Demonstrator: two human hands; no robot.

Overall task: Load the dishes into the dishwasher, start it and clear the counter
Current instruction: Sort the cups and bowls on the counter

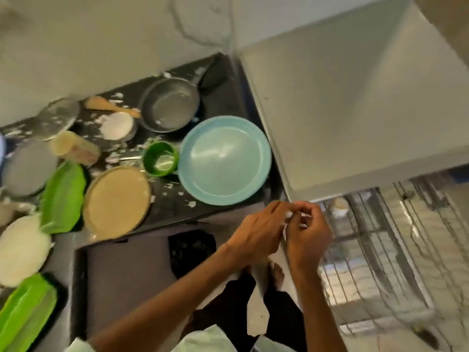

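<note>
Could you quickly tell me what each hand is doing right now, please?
Left hand: pinching a small white item, too blurred to identify.
Right hand: pinching the same item.

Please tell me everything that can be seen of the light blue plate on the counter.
The light blue plate is round and wide, with a raised rim around a flat centre. It looks smooth and glossy, plastic or glazed ceramic; I cannot tell which. It appears empty, with light reflecting near the middle. It lies flat, face up, at the right end of the dark speckled counter. Its left rim meets the green cup; a grey pan stands behind it.
</note>
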